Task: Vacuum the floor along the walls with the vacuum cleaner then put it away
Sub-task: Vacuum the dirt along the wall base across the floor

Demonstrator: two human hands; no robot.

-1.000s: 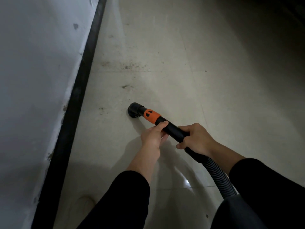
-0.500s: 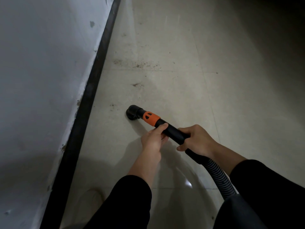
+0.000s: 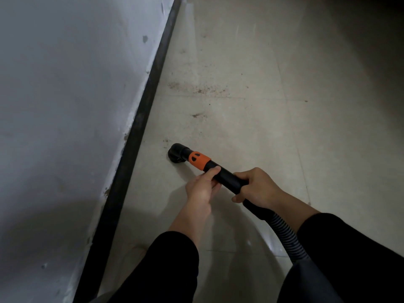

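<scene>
A black vacuum wand (image 3: 227, 177) with an orange collar (image 3: 199, 160) lies low over the pale tiled floor. Its round nozzle (image 3: 176, 153) touches the floor a short way right of the black baseboard (image 3: 140, 132). My left hand (image 3: 202, 186) grips the wand just behind the collar, thumb on top. My right hand (image 3: 258, 186) grips it further back, where the ribbed grey hose (image 3: 286, 237) begins. The hose runs down between my black sleeves and out of view. The vacuum's body is not in view.
A grey-white wall (image 3: 65, 106) fills the left side above the baseboard. Dark crumbs and dust (image 3: 199, 89) lie scattered on the tiles ahead of the nozzle, with a smaller patch (image 3: 196, 115) nearer. The floor to the right fades into shadow.
The nozzle has slid a little left, closer to the baseboard, and the view has shifted so the wall takes up more of the frame. Both hands keep their hold.
</scene>
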